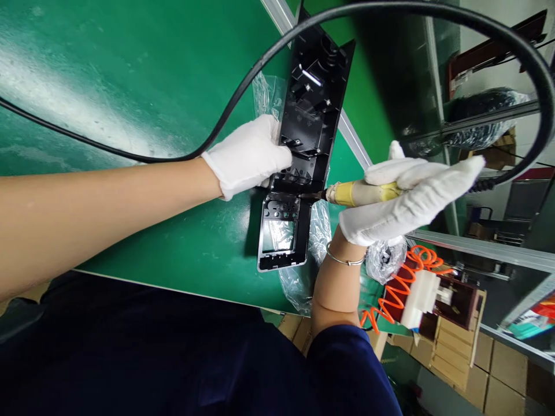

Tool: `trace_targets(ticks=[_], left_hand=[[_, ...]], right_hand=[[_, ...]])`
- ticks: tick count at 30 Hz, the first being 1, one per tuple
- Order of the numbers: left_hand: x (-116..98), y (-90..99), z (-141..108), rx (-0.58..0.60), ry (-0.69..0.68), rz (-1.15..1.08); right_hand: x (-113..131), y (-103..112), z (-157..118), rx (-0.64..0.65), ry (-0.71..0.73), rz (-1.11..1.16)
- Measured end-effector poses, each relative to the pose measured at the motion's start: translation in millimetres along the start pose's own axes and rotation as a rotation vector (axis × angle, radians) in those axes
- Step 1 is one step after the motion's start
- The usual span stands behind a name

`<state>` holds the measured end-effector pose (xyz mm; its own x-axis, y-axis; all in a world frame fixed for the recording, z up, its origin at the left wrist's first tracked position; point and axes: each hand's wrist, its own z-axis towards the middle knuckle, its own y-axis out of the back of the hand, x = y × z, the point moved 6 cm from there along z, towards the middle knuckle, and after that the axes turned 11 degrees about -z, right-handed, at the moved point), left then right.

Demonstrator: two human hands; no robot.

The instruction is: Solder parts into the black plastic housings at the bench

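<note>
A long black plastic housing (313,124), its inside facing me with ribs, bosses and a rectangular window at the near end, is held above the green table. My left hand (254,153), in a white glove, grips its left edge with the thumb over the rim. My right hand (403,185), also gloved, is around the yellow-taped body of a corded electric screwdriver (359,193), some fingers stretched along it. The screwdriver lies nearly sideways, its bit reaching into the housing just above the window. Whether the tip sits on a screw is too small to tell.
The screwdriver's black cable (260,60) loops over the green table (130,75). Clear plastic bags (299,286) lie under the housing. To the right are a wrapped roll (385,258), an orange coiled hose (396,286), a metal rail (468,247) and cardboard boxes (505,370).
</note>
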<state>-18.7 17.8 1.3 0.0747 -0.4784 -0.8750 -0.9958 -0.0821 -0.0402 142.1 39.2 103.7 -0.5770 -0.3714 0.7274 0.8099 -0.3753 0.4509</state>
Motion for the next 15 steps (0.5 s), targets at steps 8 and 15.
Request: trace_targets(ticks=[8,15], left_hand=[[-0.8,-0.8,1.2,0.014,-0.024,-0.016],[4.9,-6.1,4.5,0.126,-0.092,-0.054]], right_hand=[[-4.0,0.1,1.2,-0.02,0.038,0.077],[-6.4,-0.4,3.0,-0.022,-0.06,0.072]])
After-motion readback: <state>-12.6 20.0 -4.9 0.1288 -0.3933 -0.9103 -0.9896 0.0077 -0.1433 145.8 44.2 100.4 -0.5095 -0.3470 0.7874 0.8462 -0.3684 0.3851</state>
